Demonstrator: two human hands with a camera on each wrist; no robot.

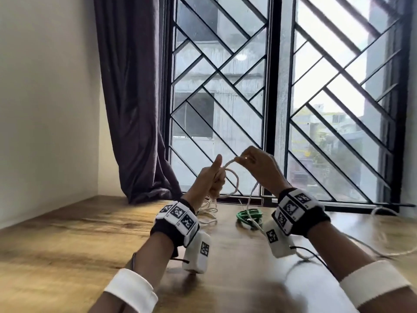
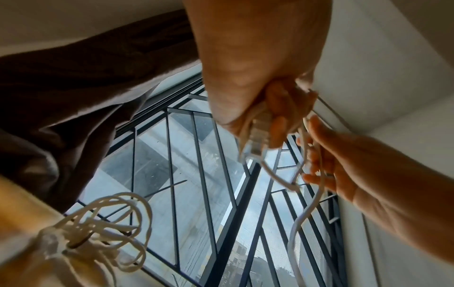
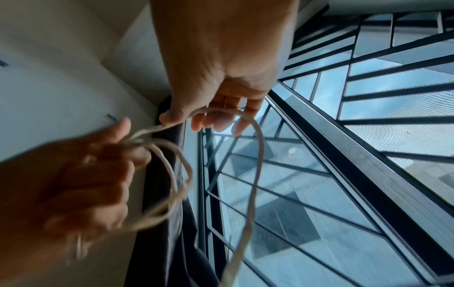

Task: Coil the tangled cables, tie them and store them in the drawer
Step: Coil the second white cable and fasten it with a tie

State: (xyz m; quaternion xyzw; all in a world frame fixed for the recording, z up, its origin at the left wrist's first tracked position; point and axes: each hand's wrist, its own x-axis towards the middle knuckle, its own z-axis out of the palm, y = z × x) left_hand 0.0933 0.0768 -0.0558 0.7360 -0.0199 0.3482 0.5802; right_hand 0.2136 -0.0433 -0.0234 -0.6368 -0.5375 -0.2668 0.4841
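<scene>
My left hand (image 1: 208,177) grips the white cable (image 1: 230,175) loops; my right hand (image 1: 257,163) pinches the strand just beside. Cable seems light and limp; I hold near the coil.

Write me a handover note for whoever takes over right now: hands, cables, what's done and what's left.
Left hand: raised above the table, gripping the loops of the white cable, thumb up.
Right hand: pinching the same cable, feeding the next loop across; its free length hangs down to the table.
Green cable: bundled on the table behind the right wrist. Another white bundle lies behind the left wrist.
Done: white cable partly coiled.
Left: finish coiling and tie it, then store the cables. No drawer is in view.
</scene>
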